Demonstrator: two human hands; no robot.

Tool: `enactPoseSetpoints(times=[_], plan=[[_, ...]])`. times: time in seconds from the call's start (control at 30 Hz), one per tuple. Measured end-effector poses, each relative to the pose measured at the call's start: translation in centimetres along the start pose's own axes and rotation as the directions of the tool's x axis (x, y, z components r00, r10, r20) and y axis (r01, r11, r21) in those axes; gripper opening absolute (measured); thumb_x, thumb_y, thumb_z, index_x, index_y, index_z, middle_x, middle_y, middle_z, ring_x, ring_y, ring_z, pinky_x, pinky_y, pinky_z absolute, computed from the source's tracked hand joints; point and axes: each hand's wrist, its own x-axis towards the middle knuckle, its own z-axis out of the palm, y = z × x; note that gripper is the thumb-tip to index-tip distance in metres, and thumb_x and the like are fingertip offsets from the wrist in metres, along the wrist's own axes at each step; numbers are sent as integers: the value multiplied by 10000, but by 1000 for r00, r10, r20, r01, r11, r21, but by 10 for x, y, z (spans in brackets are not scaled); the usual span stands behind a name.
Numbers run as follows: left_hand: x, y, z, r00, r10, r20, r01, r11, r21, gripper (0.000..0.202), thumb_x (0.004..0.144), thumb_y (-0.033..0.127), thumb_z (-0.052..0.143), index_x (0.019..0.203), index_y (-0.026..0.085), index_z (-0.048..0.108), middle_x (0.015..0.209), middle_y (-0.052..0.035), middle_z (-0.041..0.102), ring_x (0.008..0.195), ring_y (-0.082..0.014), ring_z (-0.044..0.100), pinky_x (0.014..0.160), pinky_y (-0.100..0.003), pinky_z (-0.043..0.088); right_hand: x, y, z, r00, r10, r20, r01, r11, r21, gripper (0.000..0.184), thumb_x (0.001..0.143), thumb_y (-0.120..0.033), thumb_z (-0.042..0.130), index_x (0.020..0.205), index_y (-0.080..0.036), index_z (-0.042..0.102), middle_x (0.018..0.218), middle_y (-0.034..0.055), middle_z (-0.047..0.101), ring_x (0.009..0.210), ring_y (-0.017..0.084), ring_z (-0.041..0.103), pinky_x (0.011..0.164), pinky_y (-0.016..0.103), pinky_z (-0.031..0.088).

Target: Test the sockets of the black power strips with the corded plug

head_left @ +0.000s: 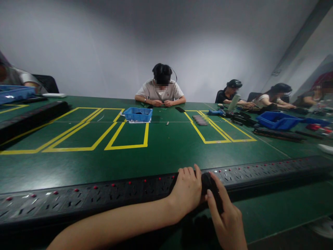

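Note:
A long black power strip (pixel 130 192) with a row of red lights or buttons and many socket slots runs across the table in front of me. My left hand (pixel 188 191) lies over it right of the middle, fingers curled over its far side. Just beside it, my right hand (pixel 226 211) grips a dark rounded piece (pixel 206 180) between thumb and fingers, at the strip. The exact kind of this piece is too dark to make out. Part of it is hidden by my fingers.
Across the green table (pixel 166 156), marked with yellow tape, sits a person (pixel 161 90) with both hands together. A blue bin (pixel 137 114) stands near them. At right are another blue bin (pixel 278 119), dark strips and several people. Another black strip (pixel 33 118) lies at left.

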Motion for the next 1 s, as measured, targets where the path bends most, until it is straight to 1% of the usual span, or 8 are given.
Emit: enactPoseSetpoints(times=[0.1, 0.23, 0.37, 0.5, 0.67, 0.8, 0.93, 1.0], plan=[[0, 0, 0, 1000, -5, -2, 5, 1000, 14, 680, 794, 475, 432, 1272, 0, 337, 841, -147, 540, 754, -237, 507, 658, -344, 375, 0, 0, 0, 1000, -1, -2, 1, 1000, 2, 466, 871, -285, 389, 1327, -208, 329, 1154, 91, 585, 796, 165, 659, 612, 219, 525], [0, 0, -1, 1000, -5, -4, 5, 1000, 5, 712, 788, 515, 420, 1271, -2, 341, 856, -158, 544, 762, -246, 509, 661, -350, 377, 0, -1, 0, 1000, 7, 2, -7, 1000, 11, 464, 875, -287, 386, 1329, -221, 320, 1166, 75, 578, 819, 160, 654, 617, 213, 523], [0, 0, 0, 1000, -4, -2, 4, 1000, -6, 674, 801, 478, 401, 1269, -4, 344, 863, -163, 550, 774, -253, 512, 664, -354, 380, 0, -1, 0, 1000, 4, 2, -4, 1000, 19, 463, 872, -287, 392, 1326, -223, 324, 1152, 69, 588, 766, 150, 661, 581, 204, 522], [0, 0, 0, 1000, -3, -9, 3, 1000, -3, 687, 795, 481, 401, 1271, -10, 338, 881, -170, 551, 783, -261, 513, 669, -362, 385, 0, -1, 0, 1000, 0, 0, 0, 1000, 23, 467, 873, -289, 388, 1329, -219, 319, 1149, 73, 589, 786, 155, 659, 578, 206, 522], [0, 0, -1, 1000, 2, -9, -2, 1000, 2, 669, 807, 467, 387, 1273, -11, 336, 865, -165, 551, 778, -257, 516, 664, -358, 387, 1, 0, 0, 1000, 9, 8, -9, 1000, 23, 462, 877, -276, 381, 1331, -217, 318, 1183, 68, 566, 793, 142, 657, 604, 193, 517], [0, 0, -1, 1000, -1, 0, 1, 1000, -3, 651, 811, 448, 381, 1276, -5, 334, 864, -164, 550, 779, -253, 518, 667, -357, 388, 1, 0, 0, 1000, 9, 3, -9, 1000, 17, 457, 876, -278, 382, 1327, -219, 325, 1175, 65, 573, 817, 149, 653, 646, 207, 518], [0, 0, 0, 1000, -1, 6, 1, 1000, -3, 649, 805, 439, 384, 1273, -9, 339, 862, -164, 552, 780, -259, 518, 661, -361, 394, 0, 2, 1, 1000, 2, 5, -2, 1000, 9, 462, 877, -286, 380, 1330, -233, 312, 1187, 54, 565, 852, 157, 646, 654, 215, 517], [0, 0, 1, 1000, 2, 3, -2, 1000, -2, 644, 801, 426, 387, 1272, -10, 339, 861, -164, 553, 779, -260, 519, 659, -361, 396, 0, 2, 2, 1000, 2, 9, -2, 1000, 11, 464, 878, -284, 380, 1333, -240, 304, 1188, 45, 565, 837, 151, 649, 643, 207, 514]])
